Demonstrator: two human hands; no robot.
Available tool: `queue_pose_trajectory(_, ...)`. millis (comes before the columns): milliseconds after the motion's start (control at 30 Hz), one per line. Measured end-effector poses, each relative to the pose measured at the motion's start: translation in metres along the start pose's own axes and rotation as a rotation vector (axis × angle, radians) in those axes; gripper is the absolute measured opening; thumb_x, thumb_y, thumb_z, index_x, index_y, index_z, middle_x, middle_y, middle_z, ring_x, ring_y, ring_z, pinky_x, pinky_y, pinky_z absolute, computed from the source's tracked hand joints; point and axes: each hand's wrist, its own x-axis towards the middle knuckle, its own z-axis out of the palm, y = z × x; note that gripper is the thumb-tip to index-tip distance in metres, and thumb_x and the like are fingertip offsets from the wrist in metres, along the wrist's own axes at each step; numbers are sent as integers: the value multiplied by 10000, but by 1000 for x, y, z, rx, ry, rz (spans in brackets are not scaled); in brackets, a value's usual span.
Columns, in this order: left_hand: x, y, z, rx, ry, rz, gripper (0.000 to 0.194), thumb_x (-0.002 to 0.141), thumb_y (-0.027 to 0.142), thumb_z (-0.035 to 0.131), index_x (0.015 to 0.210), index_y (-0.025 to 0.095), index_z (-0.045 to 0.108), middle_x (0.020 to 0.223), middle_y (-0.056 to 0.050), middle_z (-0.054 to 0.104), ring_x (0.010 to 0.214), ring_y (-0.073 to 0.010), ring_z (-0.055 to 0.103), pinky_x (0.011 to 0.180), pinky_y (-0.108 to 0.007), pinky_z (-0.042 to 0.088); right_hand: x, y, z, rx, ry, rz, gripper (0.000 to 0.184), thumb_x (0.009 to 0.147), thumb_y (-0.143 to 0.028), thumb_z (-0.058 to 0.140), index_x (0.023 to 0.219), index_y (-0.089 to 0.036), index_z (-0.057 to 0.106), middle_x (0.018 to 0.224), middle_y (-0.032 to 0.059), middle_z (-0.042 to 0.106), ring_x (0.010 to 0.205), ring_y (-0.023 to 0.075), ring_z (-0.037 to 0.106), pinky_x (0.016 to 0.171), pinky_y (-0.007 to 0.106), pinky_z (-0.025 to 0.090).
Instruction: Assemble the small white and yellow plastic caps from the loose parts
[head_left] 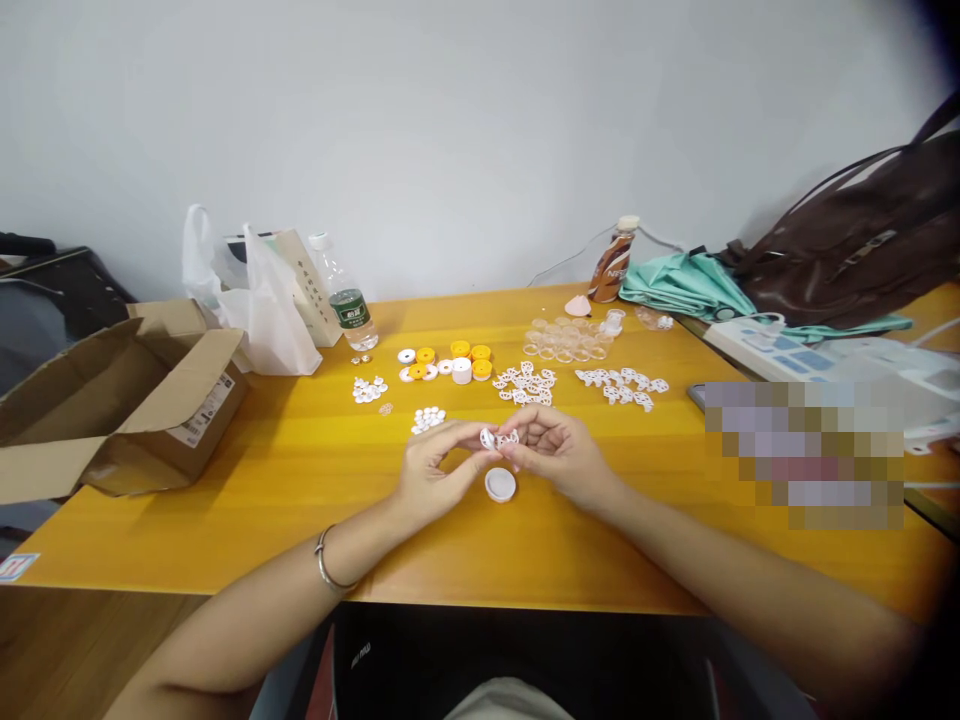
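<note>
Over the middle of the table, my left hand pinches a small round white plastic part. My right hand grips a white plastic piece with cutouts, its fingertips close to those of the left. The two pieces meet or nearly touch; fingers hide part of them. Just below the hands lies a shallow round white cap. Beyond them are a pile of white cutout pieces and a cluster of small white discs.
Yellow and white round parts, clear rings and more cutout pieces lie farther back. An open cardboard box, a white plastic bag and a water bottle stand left. A drink bottle and brown bag are right.
</note>
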Motion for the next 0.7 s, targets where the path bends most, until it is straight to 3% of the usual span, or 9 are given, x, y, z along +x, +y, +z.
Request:
queue_pose_trajectory(133,3,0,1,-95,29,-129,177,749,222,666,901,133,672,850,-77,704,724,-148,669,710,-257,557,-2,3,0,-105,51,-110,106,735,-229,659,815,-202,595,709,-9,611,595,86,538,565,220,451)
queue_pose_trajectory(267,11,-3,-4,-191,156,-224,170,748,256,658,868,136,659,813,-51,698,686,-141,674,672,-246,561,5,4,-12,-269,110,-192,132,735,-238,656,861,-214,627,757,5,623,692,114,567,668,254,475)
queue_pose_trajectory(333,14,-5,-6,-211,179,-251,206,745,275,659,897,136,660,805,-48,695,693,-144,672,667,-250,557,14,5,-26,-300,189,-145,154,748,-273,641,889,-211,637,781,12,634,700,120,578,672,261,483)
queue_pose_trajectory(467,15,-12,-5,-188,109,-304,277,767,331,631,961,136,669,786,-52,691,680,-138,654,681,-265,542,37,21,-65,-331,451,-26,181,768,-320,592,872,-182,645,790,23,655,648,122,595,663,279,497)
queue_pose_trajectory(567,15,-16,-3,-126,63,-289,261,786,347,606,924,142,688,767,-44,675,642,-115,619,646,-242,520,46,37,-87,-435,494,91,151,727,-279,621,822,-163,635,704,17,650,610,130,599,639,283,501)
queue_pose_trajectory(700,16,-19,-3,-130,51,-326,255,776,362,613,879,142,691,783,-42,672,649,-114,613,624,-228,510,48,49,-95,-619,475,135,134,688,-286,656,716,-163,612,627,11,633,575,132,584,573,268,484)
